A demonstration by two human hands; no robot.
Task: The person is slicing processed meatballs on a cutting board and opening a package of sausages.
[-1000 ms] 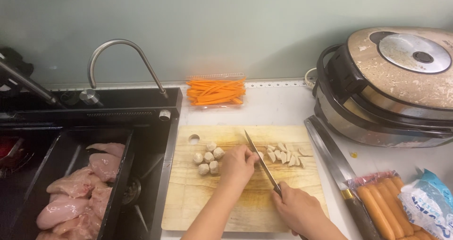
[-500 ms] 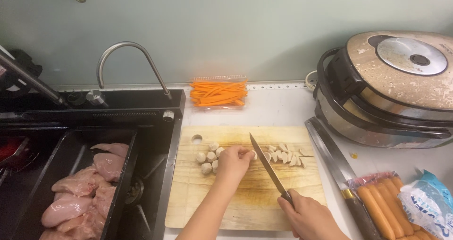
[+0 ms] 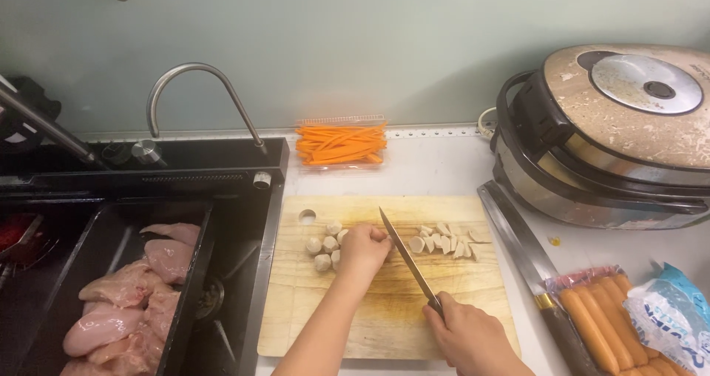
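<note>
The work in hand looks like slicing small pale meatballs (image 3: 325,246) on the wooden cutting board (image 3: 414,324): a cluster of whole ones lies at the board's upper left, and a heap of cut pieces (image 3: 444,241) lies on the far side of the blade, near the upper middle. The right hand (image 3: 466,335) is closed fully round the handle of the knife (image 3: 407,258), whose blade slants up and away with its tip at the left hand's knuckles. The left hand (image 3: 362,246) sits just beside the whole balls with its fingers curled down against the blade; what it pins is hidden under the fingers, probably a single ball, though I cannot tell for sure. A cut from here would call for fingertips tucked back behind the knuckles, the round piece kept from rolling, and the edge brought straight down close to that hand. Around the board: a clear tray of carrot sticks (image 3: 340,143) behind it, a black sink (image 3: 244,198) on the left with raw chicken pieces (image 3: 126,302), a second large knife (image 3: 521,243) just off the right edge, packed sausages (image 3: 592,317) beyond that, and a big lidded cooker (image 3: 614,132) at the back right
</note>
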